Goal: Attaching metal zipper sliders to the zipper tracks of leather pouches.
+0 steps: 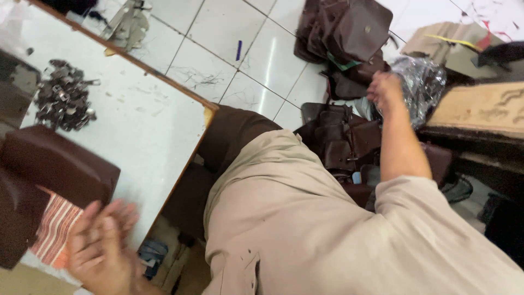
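My left hand [101, 246] is blurred at the lower left, fingers spread and holding nothing. It hovers at the near edge of the white table [147, 125], next to a brown leather bag [54, 164] with a striped orange lining [54, 229]. My right arm stretches out to the right. My right hand [385, 90] rests among brown leather bags [344, 139] piled on the floor, beside a crinkled silvery plastic bag [423, 82]. Whether its fingers grip anything is hidden.
A heap of small metal buckles [64, 101] lies on the table's far left. More brown bags [349, 27] are stacked on the tiled floor, with a blue pen [238, 50] nearby. A worn wooden surface [483, 109] stands at the right.
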